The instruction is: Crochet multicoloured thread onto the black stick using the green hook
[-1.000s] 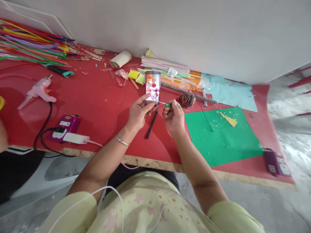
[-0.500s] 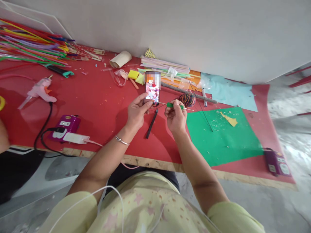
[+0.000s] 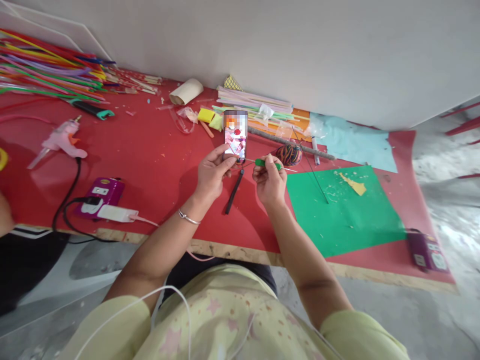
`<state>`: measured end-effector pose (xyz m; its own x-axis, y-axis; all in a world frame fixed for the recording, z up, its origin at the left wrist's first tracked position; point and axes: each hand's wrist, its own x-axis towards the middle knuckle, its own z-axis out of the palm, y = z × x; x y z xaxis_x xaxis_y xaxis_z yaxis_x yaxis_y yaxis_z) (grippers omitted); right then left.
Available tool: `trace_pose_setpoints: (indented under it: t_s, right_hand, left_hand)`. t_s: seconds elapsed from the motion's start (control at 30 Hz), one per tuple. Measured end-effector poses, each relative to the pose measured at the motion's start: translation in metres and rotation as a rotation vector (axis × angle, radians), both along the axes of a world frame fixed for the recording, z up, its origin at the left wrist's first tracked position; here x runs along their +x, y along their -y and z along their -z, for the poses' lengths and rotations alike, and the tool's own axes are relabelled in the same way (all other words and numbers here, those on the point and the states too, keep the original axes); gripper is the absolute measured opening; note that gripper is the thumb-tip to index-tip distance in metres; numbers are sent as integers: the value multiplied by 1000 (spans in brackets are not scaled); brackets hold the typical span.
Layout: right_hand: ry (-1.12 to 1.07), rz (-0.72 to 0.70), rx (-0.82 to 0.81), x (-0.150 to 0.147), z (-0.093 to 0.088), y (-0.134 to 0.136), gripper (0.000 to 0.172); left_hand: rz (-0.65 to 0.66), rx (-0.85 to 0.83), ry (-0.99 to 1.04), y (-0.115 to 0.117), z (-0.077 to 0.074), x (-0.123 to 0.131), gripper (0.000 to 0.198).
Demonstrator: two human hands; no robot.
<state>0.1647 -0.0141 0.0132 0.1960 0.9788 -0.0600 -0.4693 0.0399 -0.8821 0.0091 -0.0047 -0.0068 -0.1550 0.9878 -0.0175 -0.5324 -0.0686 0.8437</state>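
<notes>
My right hand (image 3: 269,181) is closed around the green handle of a crochet hook (image 3: 261,162), whose thin metal shaft points left. My left hand (image 3: 213,170) pinches a thin dark strand that looks like yarn, partly hidden by the fingers. The hook's tip reaches the left fingertips, and a small dark bit shows there. Just behind the hands a lit phone (image 3: 236,135) displays a picture. A ball of multicoloured yarn (image 3: 291,155) lies to the right, beyond my right hand. Below the phone, between my forearms, a black strip (image 3: 234,192) rests on the red tabletop (image 3: 165,165).
A green sheet (image 3: 345,220) with scraps lies at right, near a grey stick (image 3: 292,141). At left are a pink glue gun (image 3: 63,140), a purple power socket (image 3: 100,196) with cords, and pipe cleaners (image 3: 48,70). Another person's arm (image 3: 5,215) shows at the left edge.
My right hand and the crochet hook have shifted slightly left and down, towards my left fingertips. The left hand stays nearly in place, still pinching.
</notes>
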Motion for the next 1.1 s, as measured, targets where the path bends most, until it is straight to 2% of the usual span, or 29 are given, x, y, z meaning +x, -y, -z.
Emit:
trace_pose_setpoints:
  t_s: [0.6,0.93,1.1]
  right_hand:
    - [-13,-13,0,-3,-3,3,36]
    - [22,28,5,-1,-3,2,36]
    - [36,-11,23,-2,-3,5,36]
  left_hand:
    - [16,-7,16,3,-5,3,55]
    - [-11,-28,-16,2,-4,1,55]
    - [-16,-32,-20,2,-4,1,56]
